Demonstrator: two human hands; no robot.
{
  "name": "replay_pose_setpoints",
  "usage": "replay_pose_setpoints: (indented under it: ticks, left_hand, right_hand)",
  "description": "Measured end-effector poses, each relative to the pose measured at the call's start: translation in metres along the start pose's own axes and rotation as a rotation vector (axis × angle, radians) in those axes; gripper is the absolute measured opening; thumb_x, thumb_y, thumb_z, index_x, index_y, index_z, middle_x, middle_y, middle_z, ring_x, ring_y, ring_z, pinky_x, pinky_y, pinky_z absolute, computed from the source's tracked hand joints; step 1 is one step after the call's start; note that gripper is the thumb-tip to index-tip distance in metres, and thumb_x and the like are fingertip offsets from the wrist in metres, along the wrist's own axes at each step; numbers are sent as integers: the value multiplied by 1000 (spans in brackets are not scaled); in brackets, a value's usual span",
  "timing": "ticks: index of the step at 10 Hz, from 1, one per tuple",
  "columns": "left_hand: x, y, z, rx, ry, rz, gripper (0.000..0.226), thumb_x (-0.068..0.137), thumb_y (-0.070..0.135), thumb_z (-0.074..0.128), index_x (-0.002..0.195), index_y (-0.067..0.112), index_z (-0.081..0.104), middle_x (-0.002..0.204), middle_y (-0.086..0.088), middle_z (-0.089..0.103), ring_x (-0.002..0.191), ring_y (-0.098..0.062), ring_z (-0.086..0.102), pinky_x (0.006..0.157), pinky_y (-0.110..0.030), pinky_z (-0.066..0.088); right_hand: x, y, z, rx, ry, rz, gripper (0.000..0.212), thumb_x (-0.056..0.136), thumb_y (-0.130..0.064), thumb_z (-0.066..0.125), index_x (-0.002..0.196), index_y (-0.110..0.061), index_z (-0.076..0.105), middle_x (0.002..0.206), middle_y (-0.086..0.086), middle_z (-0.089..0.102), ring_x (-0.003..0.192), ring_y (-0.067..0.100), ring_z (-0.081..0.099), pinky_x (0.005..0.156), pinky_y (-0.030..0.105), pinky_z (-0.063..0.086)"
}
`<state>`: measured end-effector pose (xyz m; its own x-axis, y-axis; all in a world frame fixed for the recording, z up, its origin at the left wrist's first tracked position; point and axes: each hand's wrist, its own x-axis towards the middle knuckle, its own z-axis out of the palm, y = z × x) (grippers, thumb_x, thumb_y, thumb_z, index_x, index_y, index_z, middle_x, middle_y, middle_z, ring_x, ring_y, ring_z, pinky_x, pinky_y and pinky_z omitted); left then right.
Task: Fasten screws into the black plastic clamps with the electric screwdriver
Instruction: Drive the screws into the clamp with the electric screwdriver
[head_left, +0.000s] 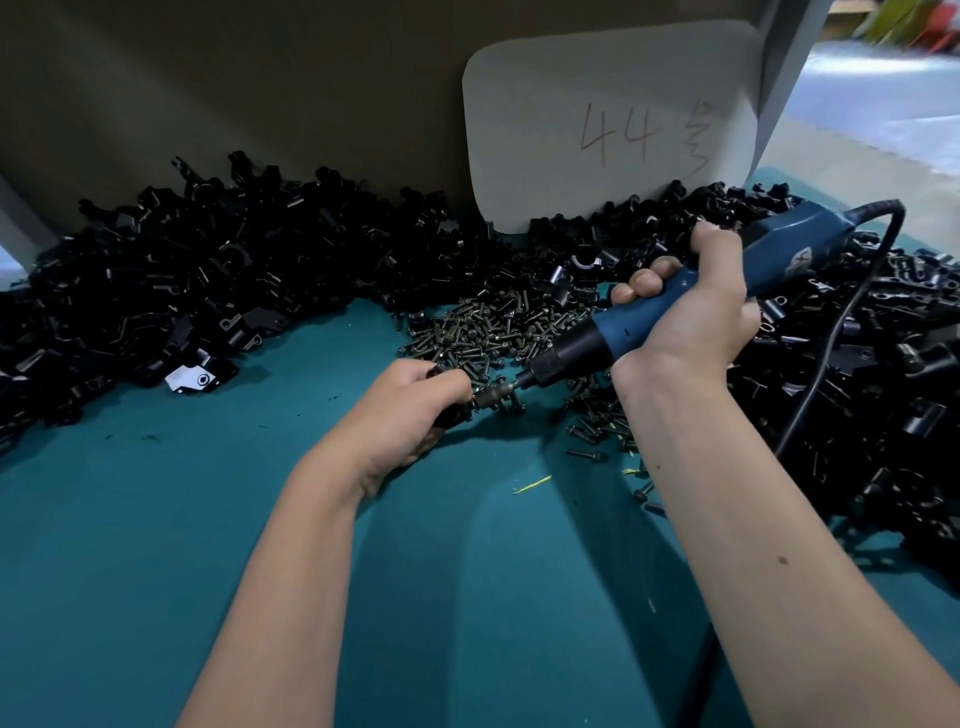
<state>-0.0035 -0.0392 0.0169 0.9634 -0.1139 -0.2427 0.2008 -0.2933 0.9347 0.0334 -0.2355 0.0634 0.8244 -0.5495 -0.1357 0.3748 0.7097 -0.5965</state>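
Note:
My right hand (691, 312) grips the blue electric screwdriver (613, 332), which slants down to the left. Its bit meets a screw (491, 397) that sticks out of a black plastic clamp (453, 413). My left hand (410, 405) curls round that clamp and holds it just above the teal table (467, 571); the hand hides most of the clamp. A heap of loose dark screws (493, 327) lies right behind both hands.
Large piles of black clamps lie at the left (182, 280) and at the right (883, 374). The screwdriver's black cable (831, 343) arcs over the right pile. A white card marked 44 (613, 124) leans on a brown board behind. Stray screws (592, 452) dot the cloth.

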Motion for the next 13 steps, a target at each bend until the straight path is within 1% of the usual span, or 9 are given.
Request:
replay_pose_setpoints:
  ticks: [1, 2, 3, 4, 6, 7, 8, 10, 13]
  left_hand:
    - [-1, 1, 1, 11, -8, -2, 27, 70, 37, 59, 51, 26, 44, 47, 10, 29, 37, -8, 22, 36, -16, 17]
    - [-2, 3, 3, 23, -1, -7, 26, 69, 38, 60, 59, 26, 39, 47, 10, 28, 38, -7, 21, 34, -18, 18]
    - [-2, 3, 3, 18, 3, -11, 27, 69, 37, 60, 59, 26, 38, 47, 10, 27, 37, -8, 20, 35, -18, 17]
    - [-3, 4, 3, 10, -3, -4, 27, 71, 36, 59, 53, 26, 42, 47, 10, 28, 38, -8, 21, 35, -17, 17]
    - [-3, 3, 3, 16, 7, -10, 26, 71, 37, 60, 55, 25, 42, 47, 10, 28, 37, -8, 21, 35, -17, 17]
    - [-3, 3, 4, 15, 4, -13, 27, 71, 37, 59, 53, 26, 43, 47, 10, 29, 37, -8, 21, 35, -16, 17]
    - [-3, 3, 4, 14, 8, -15, 25, 70, 37, 59, 56, 26, 43, 47, 9, 28, 37, -9, 21, 36, -16, 16]
    - [-3, 3, 4, 8, 19, -16, 28, 69, 37, 60, 50, 26, 44, 47, 9, 27, 38, -10, 21, 35, -18, 17]
    - [-3, 4, 5, 7, 13, -13, 27, 70, 37, 60, 50, 25, 46, 46, 10, 27, 37, -7, 22, 35, -18, 17]
  right_hand:
    - [-1, 1, -1, 3, -6, 7, 27, 88, -10, 69, 101, -12, 45, 61, 1, 50, 46, 15, 45, 48, 28, 41]
    - [-1, 2, -1, 3, -11, -2, 26, 88, -7, 67, 101, -13, 44, 61, 1, 50, 46, 15, 44, 48, 27, 41]
    - [-2, 2, -1, -2, -14, -7, 24, 89, -6, 65, 98, -14, 45, 61, 1, 50, 46, 15, 44, 48, 28, 41]
    - [-3, 3, -2, -4, -10, -4, 23, 89, -5, 65, 97, -14, 45, 63, 2, 49, 47, 15, 43, 48, 28, 40]
    - [-3, 4, -2, 1, -8, -2, 25, 89, -6, 65, 99, -14, 44, 60, 0, 50, 46, 15, 44, 47, 28, 41]
    - [-3, 5, -3, 4, -3, 1, 25, 89, -6, 66, 98, -13, 44, 60, 1, 49, 46, 15, 44, 47, 28, 41]
    - [-3, 5, -3, 7, -9, 2, 23, 89, -6, 65, 98, -13, 45, 60, 1, 50, 46, 15, 44, 47, 28, 41]
    - [-4, 6, -2, 6, -17, 0, 23, 89, -5, 65, 97, -13, 44, 60, 1, 49, 46, 15, 44, 47, 28, 40]
    - [-5, 7, -2, 9, -24, -4, 24, 89, -5, 65, 98, -13, 44, 60, 1, 49, 45, 15, 44, 47, 28, 41]
